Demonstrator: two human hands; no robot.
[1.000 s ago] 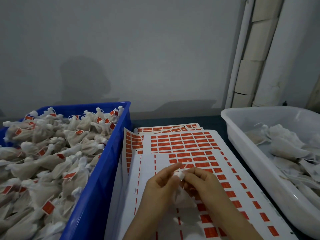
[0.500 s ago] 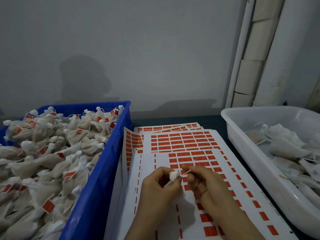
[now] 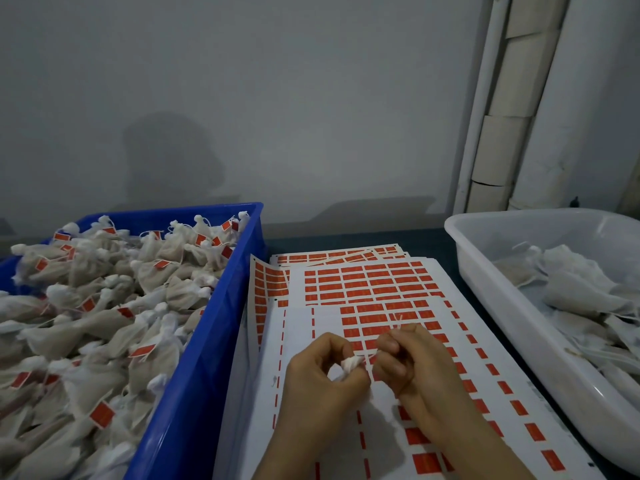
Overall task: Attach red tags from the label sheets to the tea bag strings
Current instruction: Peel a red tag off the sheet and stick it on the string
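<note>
My left hand (image 3: 322,372) pinches the white gathered neck of a tea bag (image 3: 350,363) above the label sheets (image 3: 374,289). My right hand (image 3: 410,362) pinches the bag's string (image 3: 398,322), whose frayed end sticks up past the fingers. The string runs taut between the two hands. The bag's body is mostly hidden behind my left hand. The top sheet holds rows of red tags (image 3: 370,319), with many spots on its near part peeled off.
A blue crate (image 3: 207,341) on the left is heaped with tagged tea bags (image 3: 104,306). A white tub (image 3: 512,306) on the right holds untagged tea bags (image 3: 581,285). A grey wall and white pipes (image 3: 512,98) stand behind.
My hands have drawn slightly apart. The right hand pulled the string out to the right and up, so its end now shows above the fingers.
</note>
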